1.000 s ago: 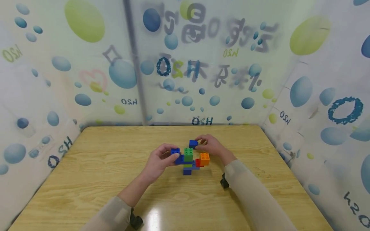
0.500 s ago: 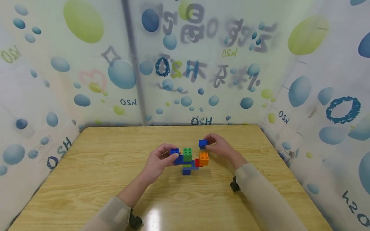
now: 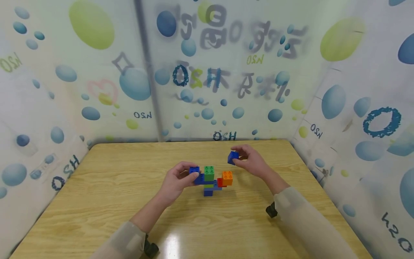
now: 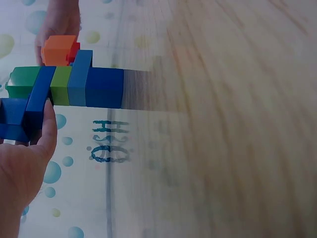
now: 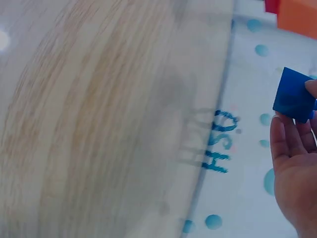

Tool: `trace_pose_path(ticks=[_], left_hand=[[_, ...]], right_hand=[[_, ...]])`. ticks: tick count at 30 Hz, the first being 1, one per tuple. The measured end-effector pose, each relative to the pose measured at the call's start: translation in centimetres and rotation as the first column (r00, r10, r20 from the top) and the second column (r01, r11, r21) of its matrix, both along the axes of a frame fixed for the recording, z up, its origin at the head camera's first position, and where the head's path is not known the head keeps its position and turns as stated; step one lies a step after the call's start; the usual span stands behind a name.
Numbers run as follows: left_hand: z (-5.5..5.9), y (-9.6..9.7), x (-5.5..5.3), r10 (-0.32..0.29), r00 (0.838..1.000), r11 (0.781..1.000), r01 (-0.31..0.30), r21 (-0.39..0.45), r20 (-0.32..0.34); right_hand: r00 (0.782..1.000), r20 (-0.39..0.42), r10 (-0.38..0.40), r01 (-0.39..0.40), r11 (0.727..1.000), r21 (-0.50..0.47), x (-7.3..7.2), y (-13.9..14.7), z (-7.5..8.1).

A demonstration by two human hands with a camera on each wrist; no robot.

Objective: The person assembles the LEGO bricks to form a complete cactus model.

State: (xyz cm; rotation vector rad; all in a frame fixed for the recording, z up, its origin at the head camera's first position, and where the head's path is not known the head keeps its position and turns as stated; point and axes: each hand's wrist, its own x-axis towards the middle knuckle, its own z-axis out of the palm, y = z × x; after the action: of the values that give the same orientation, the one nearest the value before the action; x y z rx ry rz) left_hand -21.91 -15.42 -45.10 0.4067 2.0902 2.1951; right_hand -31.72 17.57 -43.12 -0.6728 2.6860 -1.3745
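Note:
A small stack of toy building bricks stands at mid-table, with a dark blue brick (image 3: 208,193) at its foot. Higher up are a lime brick (image 4: 61,85), a lighter blue brick (image 4: 79,78), a green brick (image 3: 209,173) and, out on the right arm, a red brick (image 3: 220,182) and an orange brick (image 3: 227,178). My left hand (image 3: 174,181) pinches the blue brick (image 3: 194,170) at the stack's left end between thumb and fingers. Beyond the stack to the right, my right hand (image 3: 253,162) holds a separate blue brick (image 5: 293,94) by its fingertips, tilted.
The wooden table (image 3: 97,201) stretches around the stack, with a patterned curtain (image 3: 207,90) rising behind its far edge and on both sides. A black wrist camera (image 3: 271,210) sits under the right sleeve and another (image 3: 151,249) under the left.
My right hand has moved to the right, away from the stack, carrying the loose blue brick and turning it. My left hand has kept its hold on the stack, which has stayed in place.

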Motion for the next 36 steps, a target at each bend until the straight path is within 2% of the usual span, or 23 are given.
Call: trace_pose_path(ticks=[7, 15, 29, 36], left_hand=[[0.0, 0.0, 0.0, 0.003, 1.0, 1.0, -0.003, -0.002, -0.005], [-0.1, 0.0, 0.0, -0.001, 1.0, 1.0, 0.001, 0.005, -0.009], [0.0, 0.1, 0.0, 0.001, 1.0, 1.0, -0.001, 0.009, 0.01], [0.1, 0.0, 0.1, -0.004, 1.0, 1.0, 0.004, 0.019, 0.012]], right_hand=[[0.999, -0.034, 0.037, -0.039, 0.998, -0.058, 1.5, -0.7, 1.7], [0.988, -0.105, 0.109, -0.115, 0.992, -0.055, 3.0, -2.3, 3.3], [0.966, -0.135, 0.221, -0.234, 0.968, -0.087, 4.3, -4.9, 4.3], [0.959, -0.125, 0.255, -0.266, 0.961, -0.081, 4.6, -5.9, 4.4]])
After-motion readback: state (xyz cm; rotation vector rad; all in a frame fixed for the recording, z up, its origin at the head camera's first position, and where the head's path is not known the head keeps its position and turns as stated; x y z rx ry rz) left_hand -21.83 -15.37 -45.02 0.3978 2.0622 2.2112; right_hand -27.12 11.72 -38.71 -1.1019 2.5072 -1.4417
